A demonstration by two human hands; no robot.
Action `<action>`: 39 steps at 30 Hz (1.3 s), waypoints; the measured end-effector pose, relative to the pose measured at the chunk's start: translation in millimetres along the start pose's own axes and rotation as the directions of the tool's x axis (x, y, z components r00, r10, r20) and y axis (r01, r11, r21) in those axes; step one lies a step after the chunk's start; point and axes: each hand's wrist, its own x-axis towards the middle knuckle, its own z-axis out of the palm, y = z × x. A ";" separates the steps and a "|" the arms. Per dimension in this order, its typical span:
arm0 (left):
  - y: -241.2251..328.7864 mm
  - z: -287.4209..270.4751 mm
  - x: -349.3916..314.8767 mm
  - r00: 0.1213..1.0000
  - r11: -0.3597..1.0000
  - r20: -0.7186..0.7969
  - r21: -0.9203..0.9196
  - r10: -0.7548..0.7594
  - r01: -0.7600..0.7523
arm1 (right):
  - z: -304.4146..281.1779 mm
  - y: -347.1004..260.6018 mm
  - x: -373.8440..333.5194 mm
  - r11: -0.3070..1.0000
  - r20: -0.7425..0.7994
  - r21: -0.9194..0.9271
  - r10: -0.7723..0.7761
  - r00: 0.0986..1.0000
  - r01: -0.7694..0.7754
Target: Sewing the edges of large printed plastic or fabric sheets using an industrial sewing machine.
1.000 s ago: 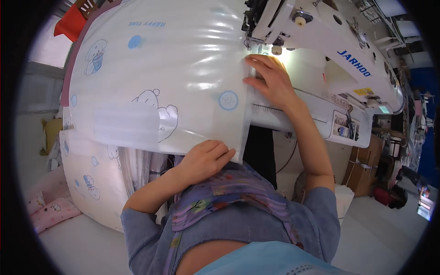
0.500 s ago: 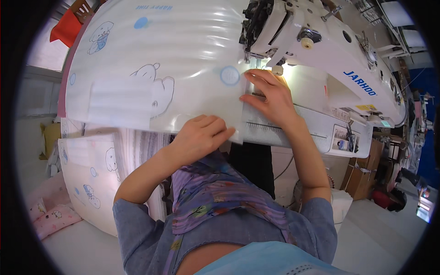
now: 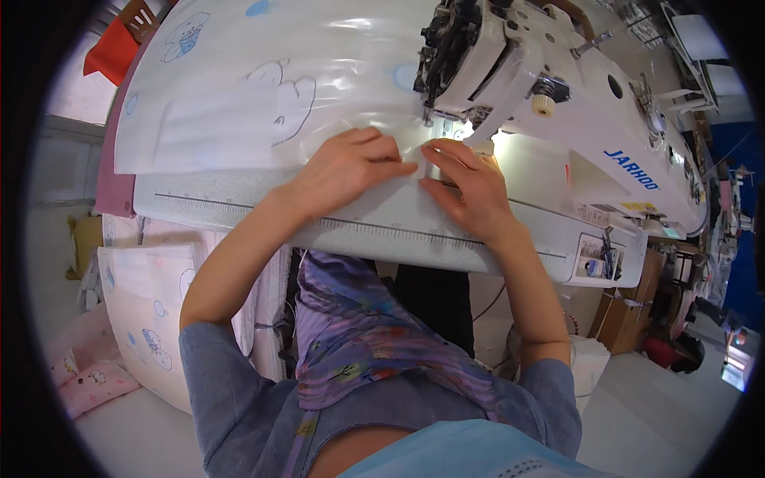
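A large whitish, translucent plastic sheet (image 3: 207,127) with cartoon animals and blue dots lies over the sewing machine's table. My left hand (image 3: 347,171) is closed on its near edge, close to the right corner, with thumb and fingers pinched together. The right hand (image 3: 472,191) rests just below the needle area, thumb and fingers apart, fingertips at the sheet's right edge. A white sewing machine (image 3: 550,88) stands over that edge, its lamp lighting the spot beside my right fingers. The needle itself is hard to make out.
A ruler scale runs along the table's front edge (image 3: 358,231). Another printed sheet (image 3: 147,319) hangs at the lower left, near pink cloth (image 3: 100,382). A small tool tray (image 3: 598,259) sits at the table's right end, with cardboard boxes (image 3: 625,319) beyond.
The sheet has slid away from me, uncovering the table's ruled front edge. My left hand has moved forward with it and nearer the right hand, which has shifted slightly toward me.
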 end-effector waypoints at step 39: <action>124.8 -86.0 -97.9 0.530 0.810 0.743 0.028 -0.408 0.585 | 136.9 -153.5 -94.8 -0.243 0.497 0.867 0.352 0.793 -0.436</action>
